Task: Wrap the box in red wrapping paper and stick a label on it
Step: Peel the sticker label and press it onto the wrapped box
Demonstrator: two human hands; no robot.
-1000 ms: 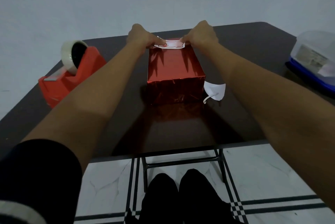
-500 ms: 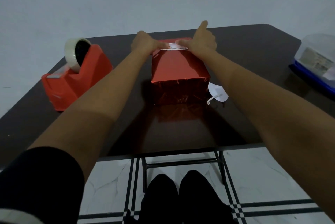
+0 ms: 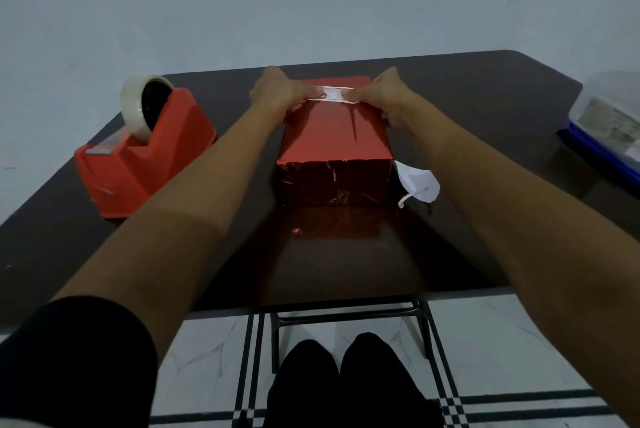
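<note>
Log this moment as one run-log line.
step: label sticking | left hand and right hand: pressing label onto wrapped box | tape dispenser: idle

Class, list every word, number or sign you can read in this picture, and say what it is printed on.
None can be read.
White label on the red wrapped box: red marks, too blurred.
Sticker on the plastic container: print too small.
Tape dispenser: no text visible.

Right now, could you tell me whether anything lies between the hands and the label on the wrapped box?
Nothing visible does. The left hand and right hand already press the white label onto the far top edge of the red box.
</note>
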